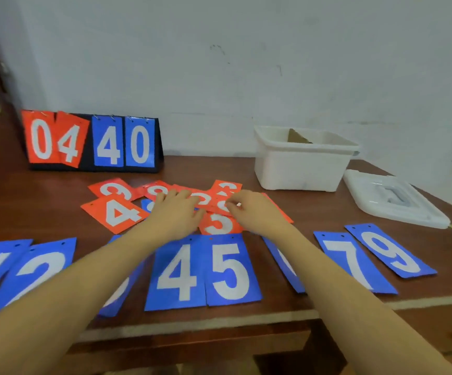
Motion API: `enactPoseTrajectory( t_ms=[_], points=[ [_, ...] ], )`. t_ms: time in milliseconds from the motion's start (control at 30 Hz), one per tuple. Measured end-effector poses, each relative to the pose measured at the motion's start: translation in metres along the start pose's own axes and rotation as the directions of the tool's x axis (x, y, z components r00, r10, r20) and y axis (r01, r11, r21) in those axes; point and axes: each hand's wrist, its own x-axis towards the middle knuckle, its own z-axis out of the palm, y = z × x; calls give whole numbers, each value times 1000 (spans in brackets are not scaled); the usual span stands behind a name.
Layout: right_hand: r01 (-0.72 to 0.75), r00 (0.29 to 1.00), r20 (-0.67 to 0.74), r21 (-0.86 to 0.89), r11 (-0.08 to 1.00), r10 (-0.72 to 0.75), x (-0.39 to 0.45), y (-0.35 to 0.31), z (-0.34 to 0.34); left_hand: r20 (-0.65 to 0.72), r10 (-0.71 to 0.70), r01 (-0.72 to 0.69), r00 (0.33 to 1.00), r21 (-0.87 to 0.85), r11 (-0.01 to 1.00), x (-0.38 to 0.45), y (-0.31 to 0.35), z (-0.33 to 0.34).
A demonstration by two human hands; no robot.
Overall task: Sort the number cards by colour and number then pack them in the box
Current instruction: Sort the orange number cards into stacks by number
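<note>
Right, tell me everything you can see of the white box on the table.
The white box is an open rectangular tub that looks like plastic, with a flared rim. It stands upright at the back right of the wooden table, near the wall. A brown piece, perhaps cardboard, shows inside. Its lid lies beside it. Neither hand touches it.

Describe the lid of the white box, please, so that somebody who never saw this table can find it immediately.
Start at the open white box standing at the back right of the brown table. Just to its right, near the table's right edge, the lid lies flat, apart from the box. It is the only low white plastic piece, with a recessed handle at its centre.
</note>
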Motion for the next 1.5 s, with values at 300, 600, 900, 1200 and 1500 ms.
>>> enactPoseTrajectory(
  t_ms=[300, 600, 900, 1200, 1500],
  points=[
    [74, 953, 303, -175, 982, -18, 82, -29, 58, 204, -72, 91, 976, -89, 992, 13, -95, 4],
    [147, 975, 181, -101, 984, -127, 80, -24, 55, 173, 117, -103, 978, -88, 991, 29, -98, -1],
    [392, 918, 243, -429, 814, -314, 82, -41, 50, -19, 203, -199, 979, 121, 972, 26, -91, -2],
    [378, 692, -433, -464, 801, -577, 79, -27, 31, -140, -93, -3, 986, -566, 824, 24, -78, -8],
    [201, 867, -495, 238, 950, -59, 42, -18, -8, 107, -24, 107, 994, -893, 437, 31, -30, -19]
  ],
)
